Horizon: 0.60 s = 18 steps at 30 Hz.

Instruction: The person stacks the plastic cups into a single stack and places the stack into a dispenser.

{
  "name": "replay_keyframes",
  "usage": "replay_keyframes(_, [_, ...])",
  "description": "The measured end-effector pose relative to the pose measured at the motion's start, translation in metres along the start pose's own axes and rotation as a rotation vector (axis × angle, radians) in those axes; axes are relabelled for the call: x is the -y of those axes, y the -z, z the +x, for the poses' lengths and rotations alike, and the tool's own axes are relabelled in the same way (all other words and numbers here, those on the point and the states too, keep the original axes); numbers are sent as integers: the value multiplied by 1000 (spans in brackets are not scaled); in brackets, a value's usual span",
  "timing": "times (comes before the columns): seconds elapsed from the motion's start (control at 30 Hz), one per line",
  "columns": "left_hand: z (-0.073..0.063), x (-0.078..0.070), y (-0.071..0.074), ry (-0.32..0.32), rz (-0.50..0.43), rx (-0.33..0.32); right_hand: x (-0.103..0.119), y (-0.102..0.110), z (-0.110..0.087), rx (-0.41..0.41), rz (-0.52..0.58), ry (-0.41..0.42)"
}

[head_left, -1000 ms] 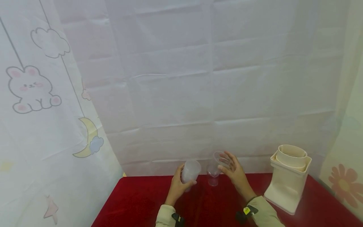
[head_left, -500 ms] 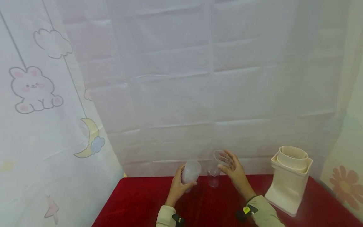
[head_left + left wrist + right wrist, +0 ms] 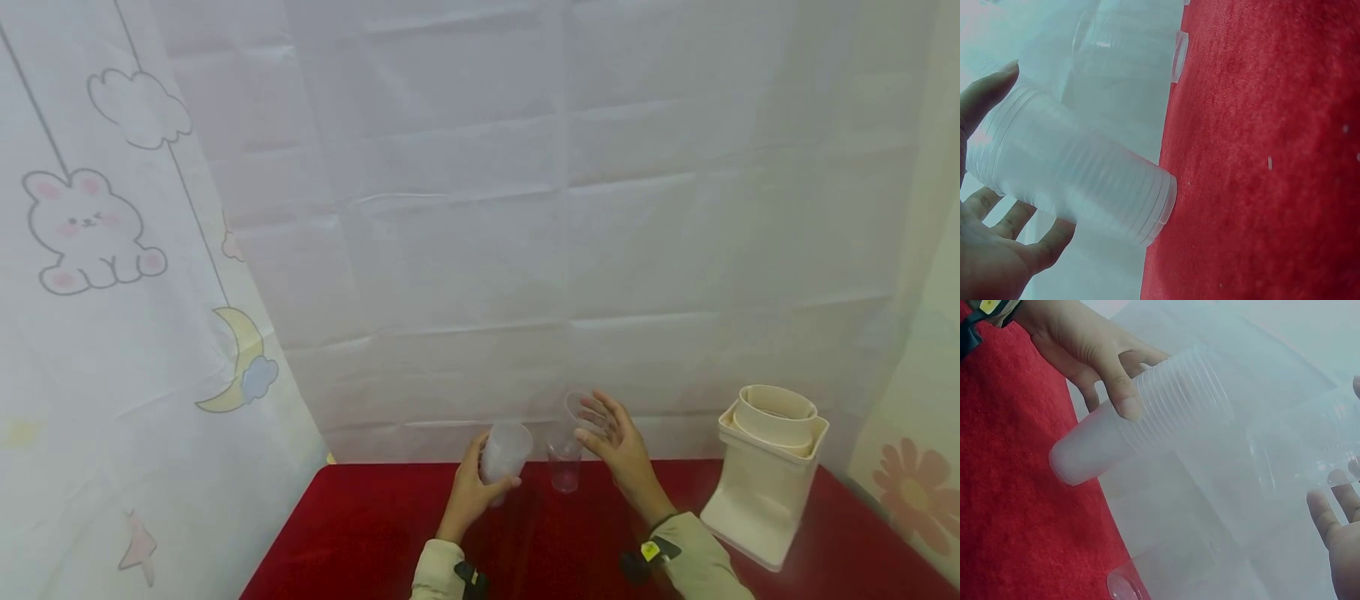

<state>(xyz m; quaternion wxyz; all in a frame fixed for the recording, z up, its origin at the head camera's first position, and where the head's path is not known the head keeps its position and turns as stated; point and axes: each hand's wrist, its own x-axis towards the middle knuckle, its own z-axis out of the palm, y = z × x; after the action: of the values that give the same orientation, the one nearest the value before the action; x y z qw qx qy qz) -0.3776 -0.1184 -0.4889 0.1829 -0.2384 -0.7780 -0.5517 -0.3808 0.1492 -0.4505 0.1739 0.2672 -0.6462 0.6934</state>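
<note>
My left hand (image 3: 474,492) grips a slanted stack of clear plastic cups (image 3: 507,454), thumb on one side and fingers on the other. In the left wrist view the bottom of the stack (image 3: 1104,169) overlaps the red cloth. To the right, my right hand (image 3: 621,450) holds a single clear plastic cup (image 3: 1291,447) between thumb and fingers, tilted and raised. Between the two hands another clear cup (image 3: 564,473) stands upright on the table, close below the one in my right hand.
A cream plastic holder with a round ring on top (image 3: 761,483) stands at the table's right. Red cloth (image 3: 360,525) covers the table. A pale creased sheet (image 3: 450,250) hangs behind its far edge, and printed curtains (image 3: 90,375) flank it.
My right hand has risen slightly with its cup, away from the standing cup. My left hand and the stack have stayed almost still.
</note>
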Motion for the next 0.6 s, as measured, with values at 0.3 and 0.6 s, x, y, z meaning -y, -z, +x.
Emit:
replay_keyframes(0.3, [1, -1, 0, -11, -3, 0, 2, -1, 4, 3, -7, 2])
replay_keyframes(0.6, [5, 35, -8, 0, 24, -17, 3, -6, 6, 5, 10, 15])
